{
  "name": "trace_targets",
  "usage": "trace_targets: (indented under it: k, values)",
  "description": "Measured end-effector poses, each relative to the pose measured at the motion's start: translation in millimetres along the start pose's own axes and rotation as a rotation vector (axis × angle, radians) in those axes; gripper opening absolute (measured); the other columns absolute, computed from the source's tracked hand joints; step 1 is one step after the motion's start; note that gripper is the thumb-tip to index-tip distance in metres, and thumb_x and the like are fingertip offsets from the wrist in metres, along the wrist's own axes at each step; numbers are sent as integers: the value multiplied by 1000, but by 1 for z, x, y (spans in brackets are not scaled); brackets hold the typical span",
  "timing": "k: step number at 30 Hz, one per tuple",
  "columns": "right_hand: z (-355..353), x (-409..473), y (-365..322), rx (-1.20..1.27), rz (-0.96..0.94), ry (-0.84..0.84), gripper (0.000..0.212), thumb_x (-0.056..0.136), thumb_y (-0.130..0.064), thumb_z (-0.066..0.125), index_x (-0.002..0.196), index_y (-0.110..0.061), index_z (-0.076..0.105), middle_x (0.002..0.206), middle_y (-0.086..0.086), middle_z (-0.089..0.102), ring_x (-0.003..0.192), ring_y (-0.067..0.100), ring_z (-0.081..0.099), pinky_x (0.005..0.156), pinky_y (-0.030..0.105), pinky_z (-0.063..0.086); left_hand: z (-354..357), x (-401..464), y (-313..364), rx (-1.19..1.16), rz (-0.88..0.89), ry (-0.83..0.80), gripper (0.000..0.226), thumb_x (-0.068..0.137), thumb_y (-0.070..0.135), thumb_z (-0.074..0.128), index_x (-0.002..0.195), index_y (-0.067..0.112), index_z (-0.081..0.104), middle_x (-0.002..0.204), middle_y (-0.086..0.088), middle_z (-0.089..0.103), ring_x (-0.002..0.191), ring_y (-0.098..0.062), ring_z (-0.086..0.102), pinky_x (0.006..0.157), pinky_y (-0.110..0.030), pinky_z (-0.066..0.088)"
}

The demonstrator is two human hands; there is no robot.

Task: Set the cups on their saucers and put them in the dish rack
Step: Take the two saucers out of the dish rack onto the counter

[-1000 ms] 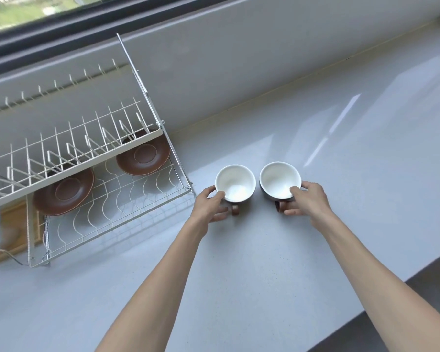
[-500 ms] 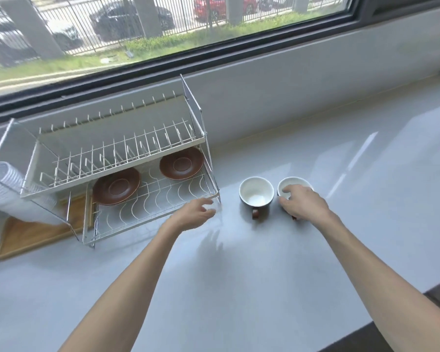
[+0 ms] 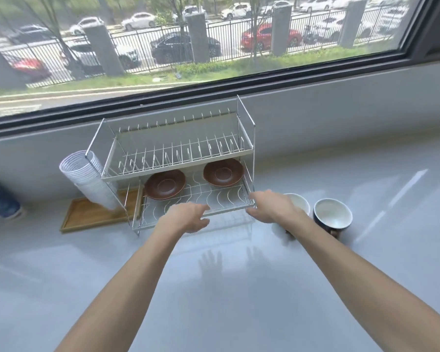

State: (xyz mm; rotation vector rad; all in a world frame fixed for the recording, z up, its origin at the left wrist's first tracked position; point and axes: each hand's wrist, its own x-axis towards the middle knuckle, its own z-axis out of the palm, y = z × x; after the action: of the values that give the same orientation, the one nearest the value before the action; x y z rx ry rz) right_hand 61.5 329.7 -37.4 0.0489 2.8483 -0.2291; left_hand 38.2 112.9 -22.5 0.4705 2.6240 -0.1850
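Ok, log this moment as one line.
hands: left, right empty at rack front | saucers: lower shelf | cups: on counter, right of rack

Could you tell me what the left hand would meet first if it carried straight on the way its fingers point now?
Probably the front wire edge of the white two-tier dish rack, which the left hand already overlaps. Beyond lies the left round brown saucer. Whether the hand clears the edge is unclear.

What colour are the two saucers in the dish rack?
Brown, both saucers, seen in the head view on the lower shelf.
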Motion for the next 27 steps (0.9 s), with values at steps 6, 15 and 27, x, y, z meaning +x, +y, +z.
trace_targets:
  k: [6, 15, 27]
  values:
    - [5, 21, -21, 26, -44, -9, 40, 97, -36, 46, 132, -21, 56, 130, 10, 62, 119, 34, 58, 82, 37, 42, 2, 10, -14, -77, -37, -10, 52, 100, 47, 41, 150, 34, 34, 151, -5, 47, 134, -30, 47, 104, -43, 40]
    - [15, 69, -33, 160, -46, 138, 41, 100, -35, 43, 136, -20, 52, 131, 7, 62, 119, 34, 59, 87, 42, 48, 14, 57, -21, -260, -143, 243, 49, 99, 41, 39, 147, 30, 39, 139, -7, 57, 125, -33, 55, 94, -44, 45]
    - [45, 146, -41, 223, 1, 316, 50, 102, -40, 45, 139, -7, 51, 138, 15, 54, 132, 30, 43, 108, 38, 39, 26, 136, -9, -871, -369, 485, 44, 102, 41, 41, 134, 12, 49, 136, -11, 58, 123, -32, 54, 94, -39, 40]
